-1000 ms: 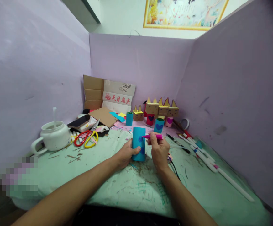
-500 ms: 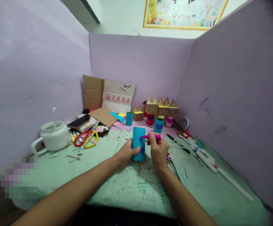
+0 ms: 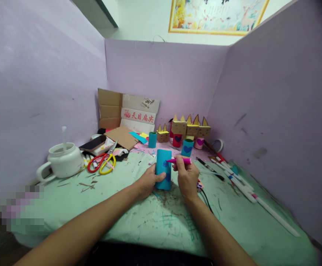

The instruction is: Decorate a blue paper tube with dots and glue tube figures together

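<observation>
In the head view, my left hand (image 3: 149,180) grips a blue paper tube (image 3: 163,157) upright above the table, its thumb across the front. Dark blue or purple marks show on the tube's face. My right hand (image 3: 187,177) pinches a pink marker (image 3: 187,161), its tip at the upper mark on the tube. Behind the right hand stands another blue tube (image 3: 187,151) with a dark heart on it. A small decorated object with a black cord (image 3: 206,201) lies partly hidden beside my right wrist.
Cardboard-headed figures (image 3: 179,128) stand at the back. Scissors with red and yellow handles (image 3: 105,162), a phone (image 3: 94,142) and a white teapot-like cup (image 3: 65,162) with a straw lie left. Several markers (image 3: 241,186) line the right. Purple walls enclose the table (image 3: 127,225).
Almost nothing differs. The tube and marker stay in nearly the same place, with the marker's tip still at the upper mark.
</observation>
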Available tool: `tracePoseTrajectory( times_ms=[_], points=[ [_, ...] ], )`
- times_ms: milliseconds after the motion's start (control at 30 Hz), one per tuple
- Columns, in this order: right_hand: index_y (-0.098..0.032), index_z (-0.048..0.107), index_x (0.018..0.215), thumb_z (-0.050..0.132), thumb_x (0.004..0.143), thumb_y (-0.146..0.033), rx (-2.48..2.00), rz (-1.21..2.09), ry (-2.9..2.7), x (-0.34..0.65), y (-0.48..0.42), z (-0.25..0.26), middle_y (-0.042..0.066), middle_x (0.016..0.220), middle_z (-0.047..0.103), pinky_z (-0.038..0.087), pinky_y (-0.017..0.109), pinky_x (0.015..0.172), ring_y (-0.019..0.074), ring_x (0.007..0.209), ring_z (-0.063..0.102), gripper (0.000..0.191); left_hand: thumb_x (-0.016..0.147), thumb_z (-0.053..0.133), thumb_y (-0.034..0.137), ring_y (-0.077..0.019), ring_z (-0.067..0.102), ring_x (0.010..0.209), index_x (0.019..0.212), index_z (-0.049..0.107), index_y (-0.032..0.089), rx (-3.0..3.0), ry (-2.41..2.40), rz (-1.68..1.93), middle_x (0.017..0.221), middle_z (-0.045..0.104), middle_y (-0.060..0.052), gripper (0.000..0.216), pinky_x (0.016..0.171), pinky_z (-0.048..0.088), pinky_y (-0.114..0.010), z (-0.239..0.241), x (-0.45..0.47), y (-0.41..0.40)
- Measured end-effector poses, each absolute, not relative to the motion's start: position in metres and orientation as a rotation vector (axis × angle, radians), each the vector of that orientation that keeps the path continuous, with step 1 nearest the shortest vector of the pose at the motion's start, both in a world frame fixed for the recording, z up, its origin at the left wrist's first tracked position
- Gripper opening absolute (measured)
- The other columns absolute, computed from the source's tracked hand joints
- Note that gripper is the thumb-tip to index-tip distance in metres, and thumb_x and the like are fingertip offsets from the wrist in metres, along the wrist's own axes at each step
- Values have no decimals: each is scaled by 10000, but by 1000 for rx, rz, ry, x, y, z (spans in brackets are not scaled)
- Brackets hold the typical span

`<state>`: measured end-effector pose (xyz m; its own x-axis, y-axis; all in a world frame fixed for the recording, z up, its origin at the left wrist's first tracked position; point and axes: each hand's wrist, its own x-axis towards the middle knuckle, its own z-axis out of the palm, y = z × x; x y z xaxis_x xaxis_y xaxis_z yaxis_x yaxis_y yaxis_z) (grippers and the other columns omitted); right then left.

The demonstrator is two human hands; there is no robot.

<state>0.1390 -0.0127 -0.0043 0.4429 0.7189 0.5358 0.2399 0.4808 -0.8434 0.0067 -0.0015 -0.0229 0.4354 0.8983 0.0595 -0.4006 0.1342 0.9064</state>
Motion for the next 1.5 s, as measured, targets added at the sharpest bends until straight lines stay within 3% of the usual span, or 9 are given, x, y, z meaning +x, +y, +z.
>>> tracePoseTrajectory(
  times_ms=[400, 933, 1300, 1500],
  points=[
    [-180, 603, 646, 587, 841, -493, -1007, 399, -1034, 140, -12, -6, -30, 518, 551, 451, 302, 602, 151, 538, 526, 369, 507, 910, 406, -196, 619, 745, 1111, 555, 159, 1010, 586, 1010, 906, 644, -58, 743, 714, 516, -363, -20, 7, -4],
    [-153, 662, 699, 626, 801, -567, -958, 521, -974, 138, -8, -10, -7, 536, 596, 503, 304, 559, 156, 528, 561, 428, 492, 897, 257, -207, 631, 763, 967, 595, 145, 889, 663, 1106, 860, 677, -61, 574, 702, 535, -359, -14, 5, -3],
    [-160, 662, 699, 618, 806, -571, -964, 478, -1014, 138, -10, -11, -19, 528, 575, 507, 304, 549, 151, 520, 539, 427, 509, 900, 248, -235, 645, 800, 1013, 597, 152, 884, 615, 1049, 911, 682, -81, 596, 679, 516, -355, -11, 3, -4],
    [-155, 669, 740, 615, 817, -556, -947, 492, -985, 137, -10, -10, -12, 553, 598, 518, 312, 574, 156, 537, 567, 412, 444, 936, 298, -191, 626, 721, 984, 615, 139, 924, 602, 1061, 829, 675, -52, 649, 636, 514, -318, -11, 3, -5]
  ],
)
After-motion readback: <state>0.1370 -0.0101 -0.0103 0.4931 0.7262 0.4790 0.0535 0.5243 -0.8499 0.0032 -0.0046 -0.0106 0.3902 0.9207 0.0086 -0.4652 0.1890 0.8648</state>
